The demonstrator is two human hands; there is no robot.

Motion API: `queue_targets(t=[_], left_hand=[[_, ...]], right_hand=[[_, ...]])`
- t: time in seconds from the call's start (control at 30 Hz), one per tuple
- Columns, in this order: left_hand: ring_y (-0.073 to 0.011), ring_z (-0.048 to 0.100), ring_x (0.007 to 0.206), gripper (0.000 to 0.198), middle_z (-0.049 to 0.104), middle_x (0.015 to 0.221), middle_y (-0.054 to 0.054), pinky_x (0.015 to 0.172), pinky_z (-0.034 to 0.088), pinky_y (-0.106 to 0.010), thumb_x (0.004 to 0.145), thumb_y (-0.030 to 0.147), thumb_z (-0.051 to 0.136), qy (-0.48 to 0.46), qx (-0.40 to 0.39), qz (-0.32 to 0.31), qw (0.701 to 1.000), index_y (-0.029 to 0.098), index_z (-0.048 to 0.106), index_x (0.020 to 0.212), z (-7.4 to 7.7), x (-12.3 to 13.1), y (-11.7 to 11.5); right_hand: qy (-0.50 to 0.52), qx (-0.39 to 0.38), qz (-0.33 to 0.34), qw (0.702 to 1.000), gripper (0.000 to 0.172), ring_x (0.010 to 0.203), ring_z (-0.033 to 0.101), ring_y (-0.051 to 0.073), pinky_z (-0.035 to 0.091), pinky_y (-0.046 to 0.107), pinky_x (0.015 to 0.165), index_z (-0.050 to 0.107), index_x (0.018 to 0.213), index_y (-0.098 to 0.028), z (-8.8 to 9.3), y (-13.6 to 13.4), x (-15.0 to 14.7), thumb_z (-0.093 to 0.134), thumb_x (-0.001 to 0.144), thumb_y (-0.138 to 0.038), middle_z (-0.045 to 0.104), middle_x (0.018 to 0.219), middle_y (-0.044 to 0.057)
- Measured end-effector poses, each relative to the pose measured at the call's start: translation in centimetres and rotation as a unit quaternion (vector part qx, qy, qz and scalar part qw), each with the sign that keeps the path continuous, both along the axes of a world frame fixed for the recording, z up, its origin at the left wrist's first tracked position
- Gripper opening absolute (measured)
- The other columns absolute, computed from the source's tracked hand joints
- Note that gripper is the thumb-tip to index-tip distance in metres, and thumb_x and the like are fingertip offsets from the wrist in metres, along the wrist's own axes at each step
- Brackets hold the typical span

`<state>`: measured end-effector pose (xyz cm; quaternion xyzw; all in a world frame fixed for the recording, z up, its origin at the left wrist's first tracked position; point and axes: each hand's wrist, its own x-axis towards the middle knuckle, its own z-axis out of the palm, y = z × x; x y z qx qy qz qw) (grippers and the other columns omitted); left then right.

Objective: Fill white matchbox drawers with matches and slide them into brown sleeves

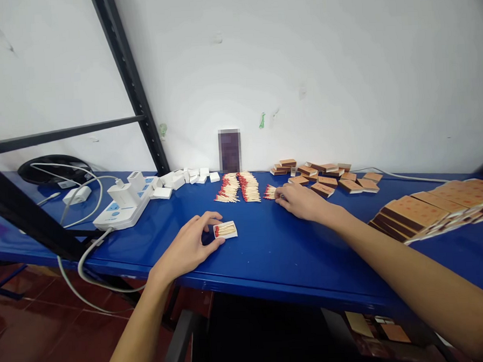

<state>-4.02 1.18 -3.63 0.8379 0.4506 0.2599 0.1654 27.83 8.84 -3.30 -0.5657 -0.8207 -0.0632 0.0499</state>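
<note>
A small white matchbox tray (229, 236) lies on the blue table with red-tipped matches (227, 229) in it. My left hand (190, 243) holds the tray by its left end, thumb on the near side and fingers on the far side. Further right and back, the curled fingers of my right hand (299, 200) are on the right end of a small pile of matches (269, 192). How many matches they pinch is hidden. Two longer rows of matches, a left one (228, 188) and a right one (249, 187), lie between the hands near the wall.
White empty trays (178, 181) are heaped at the back left, beside a power strip (125, 208) with cables. Brown matchbox sleeves (326, 182) lie scattered at the back right. Stacked brown sleeves (421, 209) stand at the right. A black metal post (129, 79) rises at left.
</note>
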Motion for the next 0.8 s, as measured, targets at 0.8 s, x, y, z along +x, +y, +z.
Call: queue_targets(t=[0.8], left_hand=[[-0.0131,0.053,0.063,0.034,0.064,0.097,0.002,0.067,0.044,-0.027,0.088,0.030,0.058,0.022,-0.027,-0.050,0.998,0.028,0.048,0.121,0.6,5.7,0.1]], right_hand=[[0.095,-0.001,0.104,0.990,0.013,0.071,0.054,0.016,0.034,0.026,0.062,0.059,0.086,-0.018,1.8,-2.4,-2.1,0.047,0.091,-0.020,0.064,0.083,0.005]])
